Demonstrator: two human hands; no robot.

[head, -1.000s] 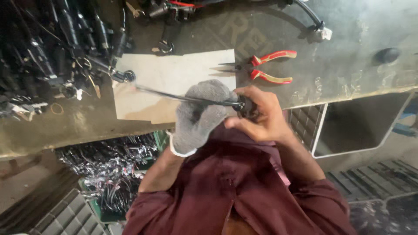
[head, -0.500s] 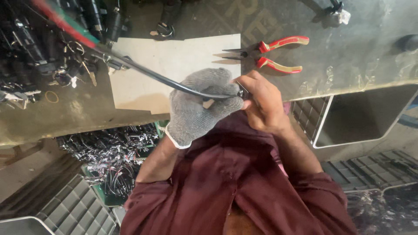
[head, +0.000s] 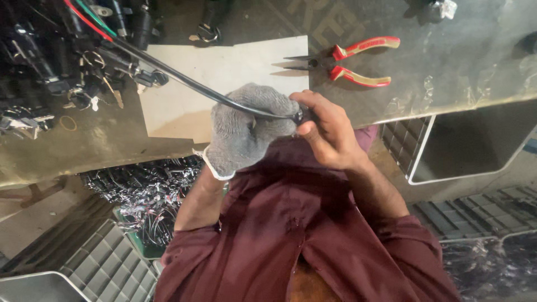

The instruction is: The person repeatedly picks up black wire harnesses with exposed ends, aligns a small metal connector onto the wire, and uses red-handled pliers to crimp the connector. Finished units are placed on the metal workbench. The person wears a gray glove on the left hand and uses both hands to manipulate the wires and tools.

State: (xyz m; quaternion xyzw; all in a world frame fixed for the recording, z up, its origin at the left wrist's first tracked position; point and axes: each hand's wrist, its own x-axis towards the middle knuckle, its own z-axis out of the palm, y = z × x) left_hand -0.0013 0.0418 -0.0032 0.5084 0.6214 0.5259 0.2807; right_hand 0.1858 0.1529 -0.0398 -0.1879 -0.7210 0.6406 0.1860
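Note:
My left hand point(head: 246, 130), in a grey knit glove, is closed around a thick black cable point(head: 184, 80). The cable runs up and to the left from the glove toward a heap of wires. My bare right hand point(head: 327, 134) pinches the cable's near end, right beside the glove. Both hands are held close to my chest, over the front edge of a worn workbench point(head: 447, 61). A pale rectangular sheet point(head: 224, 72) lies on the bench behind the cable.
Red-handled long-nose pliers point(head: 349, 59) lie on the bench to the right of the sheet. A tangle of black cables and connectors point(head: 50, 61) fills the bench's left end. Below the bench are a bin of loose wires point(head: 140, 196) and grey crates point(head: 78, 263).
The cable has swung from lying nearly level to slanting up toward the top left. Both hands keep their grip near my chest, and the view has shifted slightly.

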